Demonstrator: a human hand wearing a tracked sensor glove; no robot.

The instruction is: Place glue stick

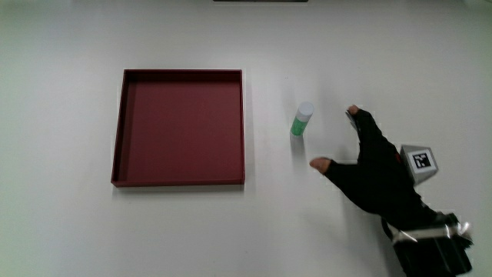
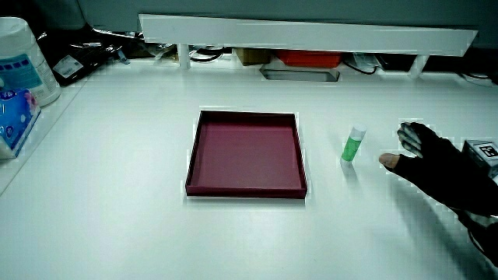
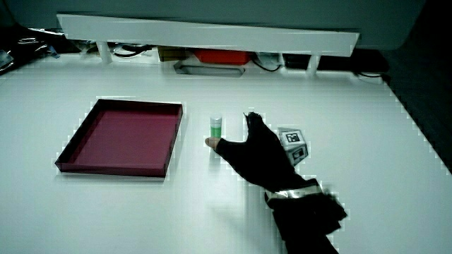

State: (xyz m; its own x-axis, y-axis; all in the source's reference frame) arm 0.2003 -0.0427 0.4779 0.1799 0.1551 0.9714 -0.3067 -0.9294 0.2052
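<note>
- Glue stick [image 1: 302, 119] upright on table [image 1: 69, 231], between red tray [image 1: 179, 182] and hand [image 1: 373, 169].
- Hand spread, holding nothing, beside stick.
- Pinch mid-body from 3 o'clock; avoid tipping.

In a side view the forearm [image 2: 484, 225] and patterned cube [image 2: 484, 152] are cut off at the edge.

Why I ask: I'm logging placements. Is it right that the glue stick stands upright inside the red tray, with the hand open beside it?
Not inside. The main view shows the glue stick upright on the table between the red tray and the open hand.
</note>
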